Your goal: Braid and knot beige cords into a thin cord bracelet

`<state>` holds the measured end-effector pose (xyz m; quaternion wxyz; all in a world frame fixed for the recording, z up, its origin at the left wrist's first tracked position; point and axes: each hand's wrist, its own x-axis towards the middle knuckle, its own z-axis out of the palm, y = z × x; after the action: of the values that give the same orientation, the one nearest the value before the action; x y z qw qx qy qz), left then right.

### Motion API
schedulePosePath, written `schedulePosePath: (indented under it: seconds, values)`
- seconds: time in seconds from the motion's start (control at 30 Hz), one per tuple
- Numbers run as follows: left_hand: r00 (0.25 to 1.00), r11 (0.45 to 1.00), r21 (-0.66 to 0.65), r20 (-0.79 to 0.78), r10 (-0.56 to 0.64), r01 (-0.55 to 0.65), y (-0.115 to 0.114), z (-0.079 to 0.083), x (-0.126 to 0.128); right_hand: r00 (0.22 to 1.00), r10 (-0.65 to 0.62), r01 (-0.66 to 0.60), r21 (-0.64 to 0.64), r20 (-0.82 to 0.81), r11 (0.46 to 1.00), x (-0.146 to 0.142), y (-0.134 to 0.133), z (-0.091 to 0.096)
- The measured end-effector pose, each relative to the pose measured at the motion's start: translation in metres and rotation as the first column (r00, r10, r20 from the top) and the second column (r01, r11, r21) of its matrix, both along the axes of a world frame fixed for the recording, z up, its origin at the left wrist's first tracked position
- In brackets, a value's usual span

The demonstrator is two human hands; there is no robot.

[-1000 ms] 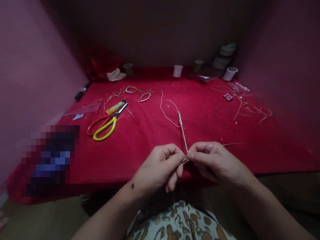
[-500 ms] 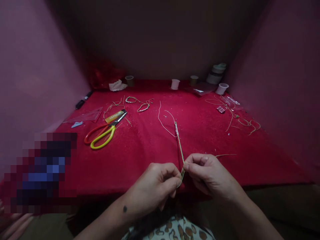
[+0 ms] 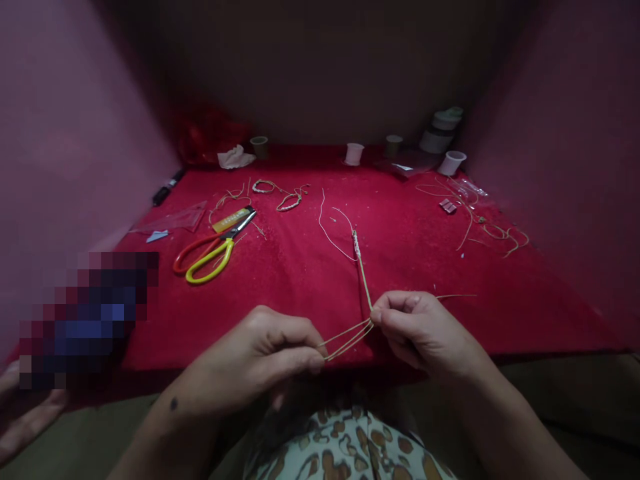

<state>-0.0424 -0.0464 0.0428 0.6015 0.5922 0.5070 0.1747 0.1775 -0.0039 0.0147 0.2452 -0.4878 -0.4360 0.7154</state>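
Note:
Thin pale-green cords [image 3: 350, 333] stretch between my two hands over the front edge of the red cloth. My left hand [image 3: 280, 347] is closed, pinching the lower ends of the strands between thumb and fingers. Where the strands meet, my right hand [image 3: 415, 327] grips the cord between thumb and forefinger. From there a single tight length runs away to a small white beaded or knotted section [image 3: 356, 245]. Loose thin thread [image 3: 323, 223] trails from that section across the cloth.
Scissors [image 3: 210, 260] with red and yellow handles touch a yellow packet [image 3: 233, 220] at left. Finished-looking bracelets [image 3: 289, 202] lie behind. Spools [image 3: 355, 154] and a jar [image 3: 443, 131] stand at the back. Cord scraps [image 3: 495, 240] lie right. Another person's hand [image 3: 35, 420] shows at lower left.
My left hand has moved left, away from my right, and the strands between them are now drawn out long and spread. My right hand keeps its pinch. The view has shifted slightly.

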Motion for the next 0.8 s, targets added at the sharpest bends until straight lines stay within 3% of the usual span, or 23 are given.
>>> schedulePosePath:
  seconds: [0.1, 0.17, 0.27, 0.33, 0.4, 0.5, 0.53, 0.57, 0.63, 0.67, 0.73, 0.8]
  values:
    - [0.989, 0.992, -0.009, 0.075, 0.129, -0.128, -0.007, 0.007, -0.01, 1.0, 0.006, -0.006, 0.007, -0.027, 1.0, 0.001, 0.001, -0.001]
    - [0.947, 0.958, -0.008, 0.145, 0.286, -0.287, -0.013, 0.014, -0.014, 0.999, 0.011, -0.011, 0.018, -0.035, 1.0, 0.001, 0.001, -0.002]
    - [0.787, 0.806, -0.03, 0.196, 0.584, -0.591, -0.016, 0.024, -0.016, 0.999, 0.009, -0.008, 0.032, -0.031, 0.999, 0.001, 0.001, -0.002]
    - [0.692, 0.697, 0.021, 0.14, 0.708, -0.717, -0.013, 0.026, -0.015, 0.999, 0.006, -0.005, 0.037, -0.033, 0.999, 0.002, 0.001, -0.002]
    - [0.628, 0.609, 0.199, 0.045, 0.777, -0.767, -0.007, 0.022, -0.014, 0.999, 0.004, -0.003, 0.039, -0.043, 0.999, 0.001, 0.001, -0.002]
    - [0.523, 0.452, 0.545, -0.03, 0.852, -0.706, 0.0, 0.011, -0.006, 0.999, 0.001, 0.002, 0.039, -0.053, 0.999, 0.001, 0.0, -0.002]
    - [0.551, 0.468, 0.587, -0.045, 0.833, -0.661, 0.0, 0.007, -0.001, 0.999, 0.0, 0.002, 0.042, -0.052, 0.999, 0.001, 0.0, -0.002]
    - [0.621, 0.527, 0.581, -0.047, 0.783, -0.621, 0.0, 0.004, 0.005, 0.999, 0.001, 0.001, 0.045, -0.051, 0.999, 0.001, 0.0, -0.002]
    - [0.801, 0.705, 0.497, -0.031, 0.597, -0.506, -0.001, 0.0, 0.021, 0.999, 0.001, 0.001, 0.048, -0.053, 0.999, 0.0, -0.001, -0.001]
    - [0.85, 0.746, 0.484, -0.007, 0.526, -0.457, -0.002, -0.002, 0.029, 0.998, -0.001, 0.004, 0.049, -0.056, 0.999, 0.0, -0.001, -0.001]
    - [0.906, 0.788, 0.484, 0.025, 0.422, -0.38, -0.001, -0.007, 0.045, 0.998, -0.005, 0.008, 0.049, -0.064, 0.999, 0.0, -0.001, -0.002]
    - [0.948, 0.877, 0.371, 0.036, 0.316, -0.306, 0.002, -0.012, 0.057, 0.998, -0.004, 0.007, 0.044, -0.069, 0.999, 0.0, -0.001, -0.003]
